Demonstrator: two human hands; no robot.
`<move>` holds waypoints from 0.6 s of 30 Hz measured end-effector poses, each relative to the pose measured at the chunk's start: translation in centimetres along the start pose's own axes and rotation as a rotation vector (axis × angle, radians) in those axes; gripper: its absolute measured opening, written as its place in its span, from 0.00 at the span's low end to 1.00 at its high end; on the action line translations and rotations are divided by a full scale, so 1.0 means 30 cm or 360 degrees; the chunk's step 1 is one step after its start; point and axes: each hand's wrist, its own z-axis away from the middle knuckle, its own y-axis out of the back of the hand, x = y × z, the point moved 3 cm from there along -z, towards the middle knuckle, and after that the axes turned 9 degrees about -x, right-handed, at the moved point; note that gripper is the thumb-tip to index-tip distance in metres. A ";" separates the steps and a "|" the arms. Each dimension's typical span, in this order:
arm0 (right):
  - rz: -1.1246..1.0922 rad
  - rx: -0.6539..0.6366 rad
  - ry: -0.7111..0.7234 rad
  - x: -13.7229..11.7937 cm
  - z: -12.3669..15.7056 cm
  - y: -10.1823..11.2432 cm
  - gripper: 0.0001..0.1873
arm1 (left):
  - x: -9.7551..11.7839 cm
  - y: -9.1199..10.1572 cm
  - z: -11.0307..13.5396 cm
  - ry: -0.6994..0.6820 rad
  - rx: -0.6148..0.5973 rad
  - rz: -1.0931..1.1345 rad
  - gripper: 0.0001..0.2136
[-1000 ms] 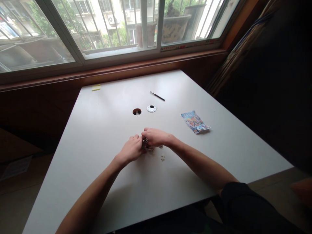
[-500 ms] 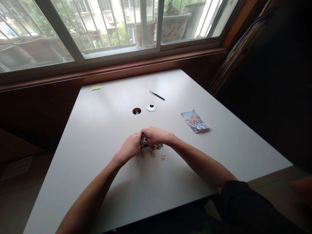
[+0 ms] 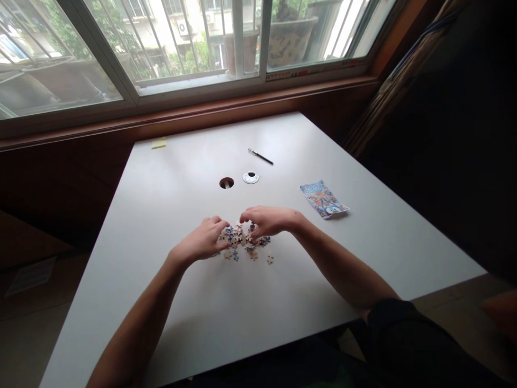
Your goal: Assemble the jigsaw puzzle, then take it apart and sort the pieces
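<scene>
A small heap of jigsaw puzzle pieces (image 3: 239,236) lies on the white table (image 3: 181,188), some showing printed colours and others their plain tan backs. At its left edge is my left hand (image 3: 205,238), fingers curved and apart, with nothing visibly held. My right hand (image 3: 270,220) arches over the heap's right side, thumb and fingers spread. Both hands partly cover pieces beneath them. A few loose pieces lie just in front of the heap, among them a tan puzzle piece (image 3: 270,257) on the right.
To the right lies a colourful printed sheet or packet (image 3: 323,199). Beyond the heap are a round table hole (image 3: 226,183), its silver cover ring (image 3: 251,178) and a black pen (image 3: 260,157). A yellow sticky note (image 3: 159,143) sits at the far left edge, below the window.
My hands were together, closed around a clump of puzzle pieces. They have since parted and opened, and those pieces now lie spread in the heap between them.
</scene>
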 end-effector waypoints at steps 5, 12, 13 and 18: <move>0.0233 0.0037 -0.0235 -0.047 -0.051 -0.077 0.27 | 0.050 -0.055 -0.047 -0.0014 0.0092 -0.0258 0.08; 0.0208 0.0074 -0.0172 -0.087 -0.085 -0.106 0.13 | 0.052 -0.058 -0.057 0.0015 0.0120 -0.0197 0.05; 0.0196 0.0070 -0.0161 -0.087 -0.083 -0.104 0.13 | 0.045 -0.058 -0.058 0.0025 0.0123 -0.0179 0.06; 0.0172 0.0073 -0.0127 -0.091 -0.082 -0.103 0.13 | 0.034 -0.064 -0.064 0.0016 0.0108 -0.0111 0.04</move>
